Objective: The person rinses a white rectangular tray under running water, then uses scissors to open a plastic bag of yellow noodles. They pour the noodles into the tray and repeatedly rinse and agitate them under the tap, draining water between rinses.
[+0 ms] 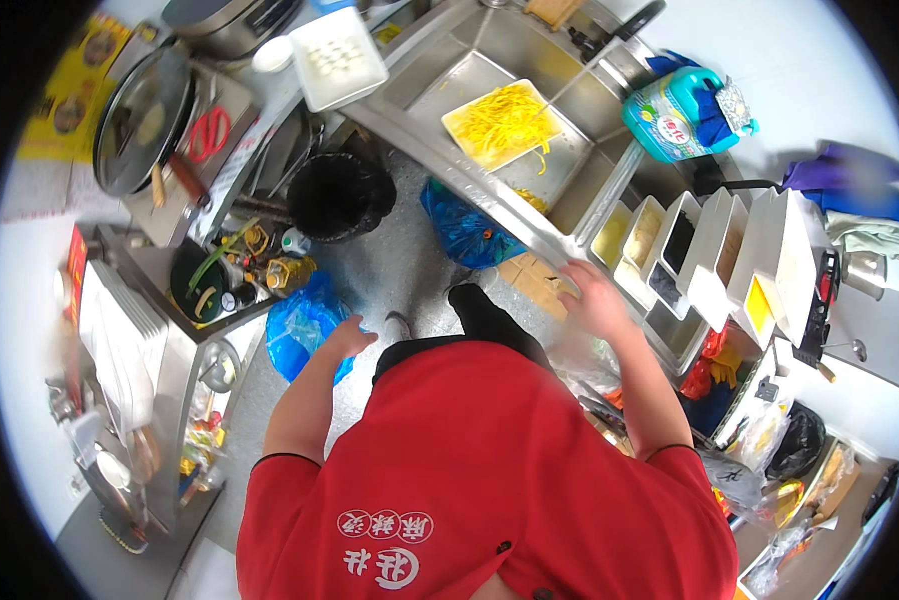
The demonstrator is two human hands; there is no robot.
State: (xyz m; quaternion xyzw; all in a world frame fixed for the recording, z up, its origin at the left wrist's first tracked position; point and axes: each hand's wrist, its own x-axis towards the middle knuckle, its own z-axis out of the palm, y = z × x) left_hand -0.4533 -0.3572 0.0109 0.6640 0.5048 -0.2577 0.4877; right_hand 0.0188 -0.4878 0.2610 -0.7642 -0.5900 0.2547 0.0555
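Observation:
My right hand is at the front edge of the steel sink, its fingers apart with nothing held. Low over the floor at the left, my left hand hangs beside a blue plastic bag; it holds nothing visible. In the sink basin lies a white tray of yellow shredded food, with a thin stream of water running towards it from the faucet. To the right of the basin stand several white containers of food. A white tray of small pale pieces sits left of the basin.
A black-lined bin and a blue bag stand on the floor by the sink. A teal detergent jug is behind it. At left are a lidded pan, red scissors, bottles and stacked white trays.

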